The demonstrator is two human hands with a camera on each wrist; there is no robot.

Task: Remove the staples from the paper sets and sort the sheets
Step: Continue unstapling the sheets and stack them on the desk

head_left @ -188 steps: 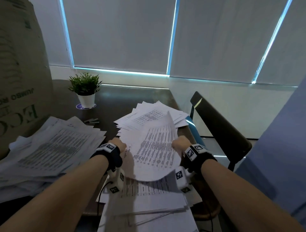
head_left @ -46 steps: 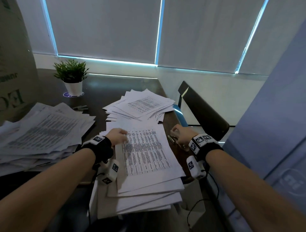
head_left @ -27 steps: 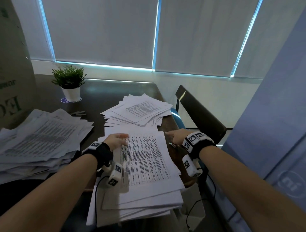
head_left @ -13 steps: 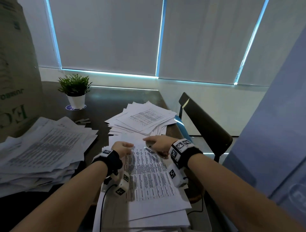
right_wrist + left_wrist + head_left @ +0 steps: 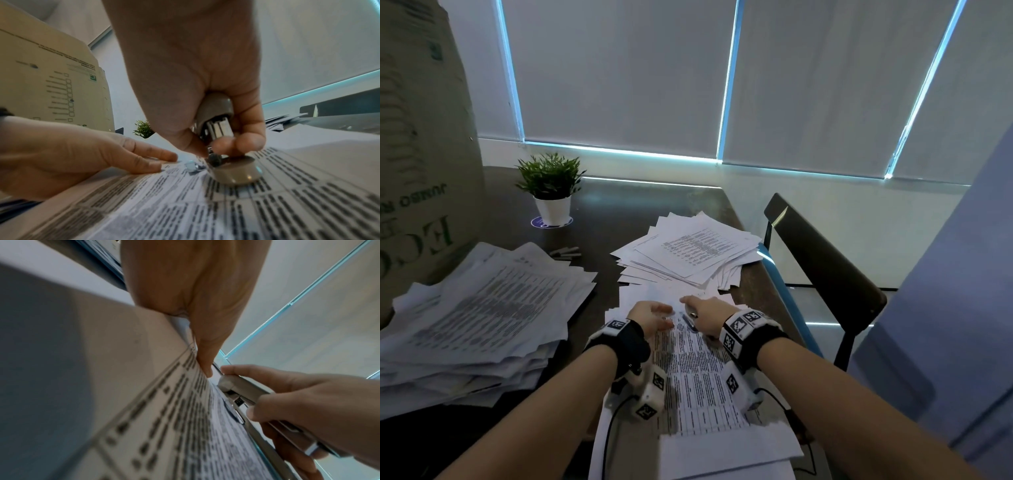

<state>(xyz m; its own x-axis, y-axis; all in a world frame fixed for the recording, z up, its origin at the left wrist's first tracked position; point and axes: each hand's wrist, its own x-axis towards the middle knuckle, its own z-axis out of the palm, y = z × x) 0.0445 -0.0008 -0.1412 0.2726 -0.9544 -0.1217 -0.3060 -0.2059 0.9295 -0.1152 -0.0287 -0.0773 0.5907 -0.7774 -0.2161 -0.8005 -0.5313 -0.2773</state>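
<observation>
The stapled set of white printed sheets lies at the near right edge of the dark desk, on top of more loose paper. At its far left corner sits a small bent metal staple, which appears already partly lifted. The right hand has its fingers curled tight round a grey metal-and-plastic staple remover, its tip set down on the page just beside the staple — likely to hook and draw it. The left hand lies flat with fingers straight and together, pressing the sheet just left of the staple, probably so the paper does not ride up when the tool pulls.

Farther out, a fanned pile of printed sheets lies toward the far right edge and a thicker, messier heap of printed paper along the left edge — the sorted stacks, I would guess. A small green plant in a white pot stands near the far edge, beside a tall brown cardboard box.
</observation>
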